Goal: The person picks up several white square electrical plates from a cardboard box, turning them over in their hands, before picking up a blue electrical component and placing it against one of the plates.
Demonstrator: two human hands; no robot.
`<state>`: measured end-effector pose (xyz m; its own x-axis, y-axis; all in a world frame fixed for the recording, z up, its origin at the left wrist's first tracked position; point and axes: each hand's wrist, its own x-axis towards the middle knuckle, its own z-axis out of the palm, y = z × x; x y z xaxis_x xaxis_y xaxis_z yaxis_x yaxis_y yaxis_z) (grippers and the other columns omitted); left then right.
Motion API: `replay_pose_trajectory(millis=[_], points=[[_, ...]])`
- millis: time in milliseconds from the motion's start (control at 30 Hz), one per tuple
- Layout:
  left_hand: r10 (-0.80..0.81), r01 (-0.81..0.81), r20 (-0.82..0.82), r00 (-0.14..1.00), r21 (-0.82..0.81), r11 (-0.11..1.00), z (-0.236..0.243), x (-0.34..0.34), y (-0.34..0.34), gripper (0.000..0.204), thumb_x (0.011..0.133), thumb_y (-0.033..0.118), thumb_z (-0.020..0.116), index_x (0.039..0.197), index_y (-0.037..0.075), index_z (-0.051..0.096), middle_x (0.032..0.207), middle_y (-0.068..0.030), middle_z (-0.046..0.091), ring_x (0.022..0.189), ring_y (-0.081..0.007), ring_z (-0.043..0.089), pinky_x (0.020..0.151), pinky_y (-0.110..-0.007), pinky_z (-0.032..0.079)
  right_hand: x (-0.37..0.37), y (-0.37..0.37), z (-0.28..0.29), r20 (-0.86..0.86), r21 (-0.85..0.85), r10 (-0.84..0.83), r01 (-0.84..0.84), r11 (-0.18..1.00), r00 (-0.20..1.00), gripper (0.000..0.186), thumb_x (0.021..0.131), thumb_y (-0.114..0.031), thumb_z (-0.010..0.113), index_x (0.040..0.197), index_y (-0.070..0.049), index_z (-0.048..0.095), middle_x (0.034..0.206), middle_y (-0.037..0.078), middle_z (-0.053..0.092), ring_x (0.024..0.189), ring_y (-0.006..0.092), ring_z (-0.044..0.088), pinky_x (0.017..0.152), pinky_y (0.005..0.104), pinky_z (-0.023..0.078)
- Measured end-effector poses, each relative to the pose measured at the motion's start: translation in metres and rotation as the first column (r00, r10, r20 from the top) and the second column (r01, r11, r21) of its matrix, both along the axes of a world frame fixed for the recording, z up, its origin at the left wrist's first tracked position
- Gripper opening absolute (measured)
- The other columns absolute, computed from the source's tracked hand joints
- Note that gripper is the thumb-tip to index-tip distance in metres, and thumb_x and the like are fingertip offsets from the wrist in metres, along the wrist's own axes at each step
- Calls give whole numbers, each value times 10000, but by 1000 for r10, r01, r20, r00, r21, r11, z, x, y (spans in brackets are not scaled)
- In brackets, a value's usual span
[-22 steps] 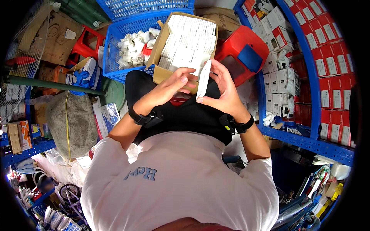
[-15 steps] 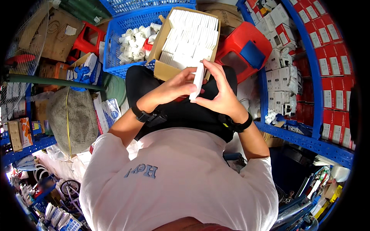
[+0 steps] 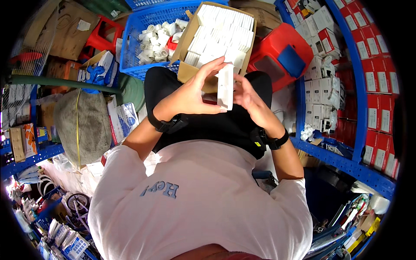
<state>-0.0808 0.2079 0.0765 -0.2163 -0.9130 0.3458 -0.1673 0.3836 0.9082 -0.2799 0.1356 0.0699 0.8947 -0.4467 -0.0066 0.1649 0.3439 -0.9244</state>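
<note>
Edge-on above my lap is a flat white plastic panel, thin and squarish. My left hand grips it, thumb at its lower edge and fingertips at its upper edge. On the panel's other side is my right hand, fingers apart and slightly bent near its face; whether they touch it I cannot tell. Just beyond both hands, an open cardboard box holds rows of similar white panels.
A blue plastic crate with white pipe fittings stands left of the box. To the right are a red stool and a blue shelf of red and white boxes. A green pole crosses the left side.
The panel has passed from my right hand's grip to my left hand's. My right hand has let go of its edges and drawn to the right. The whole view has shifted slightly.
</note>
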Motion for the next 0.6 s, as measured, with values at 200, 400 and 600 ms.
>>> replay_pose_trajectory(millis=[200,400,600], points=[[9,-11,115,993,16,1000,3,3,5,1306,475,324,882,1415,71,11,1460,-176,145,1347,-307,199,1081,-437,194,6,5,17,-71,-360,-192,154,920,979,961,592,-29,805,1361,-20,228,1330,160,393,1257,249,372,1047,383,277],[-127,187,-260,957,221,957,-10,9,2,1205,545,344,847,1417,99,51,1448,-161,164,1321,-321,245,1058,-457,232,3,-4,6,60,-451,-307,300,841,950,911,620,-58,808,1351,-14,266,1350,144,372,1263,243,362,1040,401,288],[-120,184,-209,970,320,930,-8,8,1,1142,599,374,825,1415,69,88,1416,-159,237,1294,-288,297,1039,-416,269,7,-1,1,0,-490,-270,235,840,963,931,617,-39,798,1365,-17,243,1372,125,324,1281,244,331,1052,397,274]])
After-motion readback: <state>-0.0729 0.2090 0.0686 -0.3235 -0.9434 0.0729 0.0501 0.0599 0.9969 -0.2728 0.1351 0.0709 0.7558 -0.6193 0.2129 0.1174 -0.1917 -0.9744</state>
